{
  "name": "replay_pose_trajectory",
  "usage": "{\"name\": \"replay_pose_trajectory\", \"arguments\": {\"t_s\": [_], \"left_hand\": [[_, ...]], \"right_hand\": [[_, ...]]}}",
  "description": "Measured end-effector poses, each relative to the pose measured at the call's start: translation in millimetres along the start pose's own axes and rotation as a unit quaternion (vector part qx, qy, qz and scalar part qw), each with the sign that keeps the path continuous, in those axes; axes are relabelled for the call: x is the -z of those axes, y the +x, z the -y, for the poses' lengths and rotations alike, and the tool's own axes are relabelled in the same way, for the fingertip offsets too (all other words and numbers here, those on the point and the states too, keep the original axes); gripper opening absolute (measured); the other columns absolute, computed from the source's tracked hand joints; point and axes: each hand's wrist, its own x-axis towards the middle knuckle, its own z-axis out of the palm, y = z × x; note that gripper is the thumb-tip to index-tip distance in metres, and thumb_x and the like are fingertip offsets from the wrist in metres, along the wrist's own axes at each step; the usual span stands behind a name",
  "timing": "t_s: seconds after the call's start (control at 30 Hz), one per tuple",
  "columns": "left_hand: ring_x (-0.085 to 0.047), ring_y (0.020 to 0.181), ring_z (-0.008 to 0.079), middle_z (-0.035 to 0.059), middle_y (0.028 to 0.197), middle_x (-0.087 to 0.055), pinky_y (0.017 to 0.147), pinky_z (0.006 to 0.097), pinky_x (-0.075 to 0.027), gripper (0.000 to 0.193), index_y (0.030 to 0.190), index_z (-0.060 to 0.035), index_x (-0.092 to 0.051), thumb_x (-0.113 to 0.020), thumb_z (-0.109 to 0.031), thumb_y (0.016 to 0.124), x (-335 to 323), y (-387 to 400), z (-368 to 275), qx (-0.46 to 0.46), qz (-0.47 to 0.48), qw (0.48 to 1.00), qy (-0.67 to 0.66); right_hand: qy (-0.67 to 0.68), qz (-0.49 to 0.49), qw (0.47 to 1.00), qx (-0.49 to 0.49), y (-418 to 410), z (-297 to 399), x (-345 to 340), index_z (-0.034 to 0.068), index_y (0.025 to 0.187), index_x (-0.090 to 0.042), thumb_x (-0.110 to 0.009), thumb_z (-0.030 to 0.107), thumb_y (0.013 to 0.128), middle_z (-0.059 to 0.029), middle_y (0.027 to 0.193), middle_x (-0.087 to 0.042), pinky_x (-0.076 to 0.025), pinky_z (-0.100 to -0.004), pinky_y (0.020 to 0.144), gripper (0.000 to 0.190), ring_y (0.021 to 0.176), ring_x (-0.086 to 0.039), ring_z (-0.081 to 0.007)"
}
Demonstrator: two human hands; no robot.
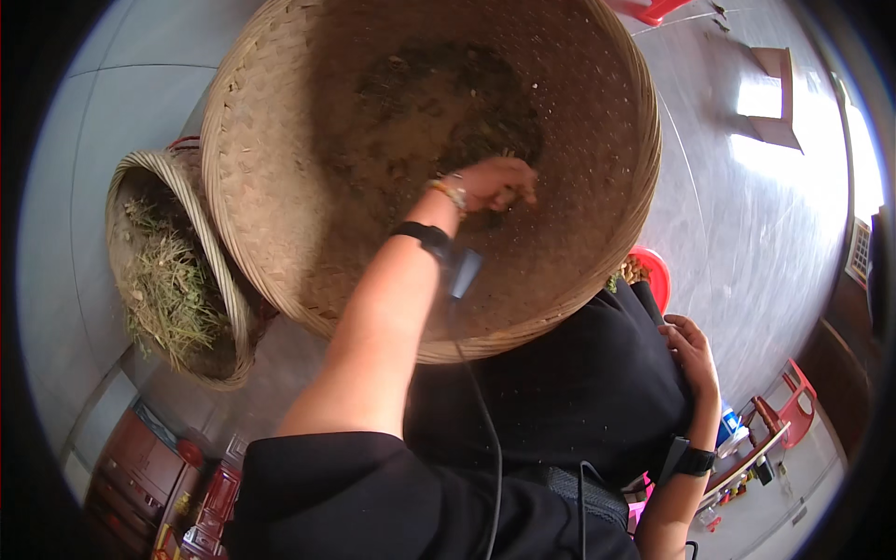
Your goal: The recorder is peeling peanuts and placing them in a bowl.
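A large round woven bamboo basket (280,210) takes up the top middle of the head view, with dark plant debris (500,105) and brown dirt over its bottom. My left hand (498,183) reaches down inside it, near the lower edge of the dark debris. Its fingers are curled and blurred, so whether anything lies in them is unclear. A bracelet and a black band circle that wrist. Over on the right, my right hand (689,346) rests against the dark cloth (581,392) on my leg, fingers slightly apart and holding nothing visible.
A smaller woven basket (241,336), tilted, holds dry green stalks (171,294). A red basin (656,276) with brown pieces sits partly behind the big basket's rim. Low right are a red chair (798,406) and a cluttered table (749,458). A black cable (486,420) hangs before me.
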Motion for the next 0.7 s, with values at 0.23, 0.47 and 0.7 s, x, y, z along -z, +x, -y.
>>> {"name": "replay_pose_trajectory", "arguments": {"t_s": [0.23, 0.47, 0.7], "left_hand": [[-0.037, 0.039, 0.0022, 0.006, 0.074, -0.057, 0.033, 0.0143, -0.029, 0.022, 0.076, -0.0082, -0.052, -0.046, -0.03, 0.078, 59, -87, -57, -0.144, -0.119, 0.981, -0.057], [-0.03, 0.041, 0.0033, -0.003, 0.057, -0.04, 0.035, 0.0151, -0.023, 0.025, 0.068, -0.0103, -0.043, -0.046, -0.033, 0.078, 77, -112, -70, -0.126, -0.235, 0.964, 0.014], [-0.045, 0.046, 0.0113, 0.0037, 0.063, -0.05, 0.038, 0.0234, -0.033, 0.026, 0.093, -0.0064, -0.05, -0.054, -0.024, 0.073, 69, -53, -33, 0.049, -0.35, 0.904, 0.24]], "right_hand": [[0.035, 0.008, 0.999, 0.004, 0, -2, 0, 0.004, 0.099, -0.047, -0.049, 0.024, 0.077, 0.0001, 0.083, -0.052, -0.036, -0.0177, 0.062, 0.029, 0.068, -0.044, -0.0048], [0.049, 0.016, 0.999, -0.009, 0, -2, 2, 0.005, 0.1, -0.047, -0.049, 0.025, 0.077, -0.0004, 0.086, -0.052, -0.036, -0.0181, 0.063, 0.031, 0.069, -0.045, -0.0053], [0.066, 0.009, 0.998, -0.017, 0, -5, 3, 0.006, 0.101, -0.047, -0.049, 0.025, 0.077, -0.0027, 0.086, -0.053, -0.037, -0.0182, 0.063, 0.031, 0.07, -0.047, -0.0061]]}}
